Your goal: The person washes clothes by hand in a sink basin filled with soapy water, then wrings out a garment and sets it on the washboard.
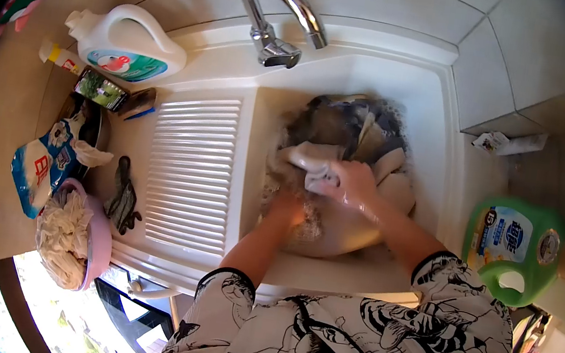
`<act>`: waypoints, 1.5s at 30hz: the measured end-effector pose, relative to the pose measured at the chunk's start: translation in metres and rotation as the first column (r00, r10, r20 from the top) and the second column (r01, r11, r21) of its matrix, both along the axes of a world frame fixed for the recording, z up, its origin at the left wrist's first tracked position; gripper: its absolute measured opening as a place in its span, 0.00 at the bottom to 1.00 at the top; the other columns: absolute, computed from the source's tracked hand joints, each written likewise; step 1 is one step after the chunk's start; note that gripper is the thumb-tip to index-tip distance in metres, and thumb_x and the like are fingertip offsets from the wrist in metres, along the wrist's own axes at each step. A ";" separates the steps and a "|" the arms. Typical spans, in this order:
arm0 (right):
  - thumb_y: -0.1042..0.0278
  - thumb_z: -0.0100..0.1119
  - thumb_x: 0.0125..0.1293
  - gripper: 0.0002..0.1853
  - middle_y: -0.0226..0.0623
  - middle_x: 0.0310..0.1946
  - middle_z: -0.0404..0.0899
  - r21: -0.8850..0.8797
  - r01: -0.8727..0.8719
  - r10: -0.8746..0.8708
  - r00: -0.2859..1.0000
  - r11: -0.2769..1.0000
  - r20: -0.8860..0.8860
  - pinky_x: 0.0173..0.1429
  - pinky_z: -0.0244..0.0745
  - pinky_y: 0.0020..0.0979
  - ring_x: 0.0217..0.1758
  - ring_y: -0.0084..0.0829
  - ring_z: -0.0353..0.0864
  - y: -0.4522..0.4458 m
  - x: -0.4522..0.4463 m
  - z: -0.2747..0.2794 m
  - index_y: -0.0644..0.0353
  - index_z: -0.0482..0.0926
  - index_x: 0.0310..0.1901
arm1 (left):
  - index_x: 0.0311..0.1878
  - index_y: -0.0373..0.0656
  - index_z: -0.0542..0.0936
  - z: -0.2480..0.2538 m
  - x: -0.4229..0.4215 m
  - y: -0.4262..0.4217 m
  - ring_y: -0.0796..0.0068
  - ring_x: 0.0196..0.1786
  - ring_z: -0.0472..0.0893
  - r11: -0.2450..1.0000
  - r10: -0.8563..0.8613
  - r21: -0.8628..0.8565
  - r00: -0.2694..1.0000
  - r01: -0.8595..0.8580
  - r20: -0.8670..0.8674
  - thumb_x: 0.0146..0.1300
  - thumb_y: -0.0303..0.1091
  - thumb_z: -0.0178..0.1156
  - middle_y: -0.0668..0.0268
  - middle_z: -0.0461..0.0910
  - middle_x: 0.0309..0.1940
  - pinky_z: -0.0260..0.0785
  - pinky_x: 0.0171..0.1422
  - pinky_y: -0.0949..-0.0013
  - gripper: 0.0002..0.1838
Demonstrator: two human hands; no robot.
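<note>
In the white sink [438, 198], wet clothes [347, 124] lie in dark, sudsy water. My right hand [353, 185] is closed on a pale wet cloth [319, 171] above the water, near the middle of the basin. Lower and to the left, my left hand [287, 207] is partly under the water and foam, and its fingers are hidden. Light-coloured fabric [354, 233] bulges from the water under my right wrist.
A chrome faucet [280, 10] arches behind the basin. Left stand a ribbed washboard [191, 171], white detergent jug [131, 47], phone [101, 90], grey glove [122, 197] and pink basin [98, 241] of cloth. A green jug [511, 245] is at right.
</note>
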State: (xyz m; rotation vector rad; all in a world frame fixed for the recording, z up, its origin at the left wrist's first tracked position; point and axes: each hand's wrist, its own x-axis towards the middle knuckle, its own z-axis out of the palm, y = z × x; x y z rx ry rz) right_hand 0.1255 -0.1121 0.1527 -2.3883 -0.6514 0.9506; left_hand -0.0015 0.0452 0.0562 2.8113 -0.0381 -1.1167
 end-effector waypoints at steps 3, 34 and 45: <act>0.36 0.62 0.52 0.32 0.42 0.61 0.71 -0.104 -0.227 0.243 0.953 0.968 0.181 0.62 0.64 0.46 0.64 0.46 0.68 -0.015 -0.033 -0.012 0.41 0.76 0.58 | 0.61 0.44 0.75 0.020 0.007 0.003 0.55 0.63 0.73 1.000 0.021 -0.008 0.967 -0.023 -0.256 0.64 0.37 0.47 0.53 0.70 0.64 0.67 0.64 0.54 0.23; 0.33 0.60 0.54 0.53 0.57 0.72 0.47 -0.047 0.398 -0.359 0.867 0.916 0.344 0.75 0.36 0.56 0.77 0.54 0.42 -0.080 0.028 -0.102 0.56 0.50 0.73 | 0.76 0.46 0.43 0.015 0.012 -0.001 0.48 0.75 0.50 0.939 0.343 -0.061 0.915 -0.338 0.212 0.51 0.55 0.67 0.57 0.42 0.77 0.56 0.73 0.52 0.57; 0.33 0.62 0.54 0.58 0.55 0.72 0.46 0.050 0.738 -0.647 0.620 0.673 -0.444 0.69 0.59 0.45 0.73 0.50 0.53 -0.061 -0.053 -0.051 0.59 0.41 0.74 | 0.74 0.38 0.31 0.044 -0.008 0.018 0.48 0.74 0.56 0.396 0.836 -0.278 0.469 -0.875 -0.284 0.46 0.64 0.69 0.50 0.49 0.74 0.53 0.75 0.58 0.70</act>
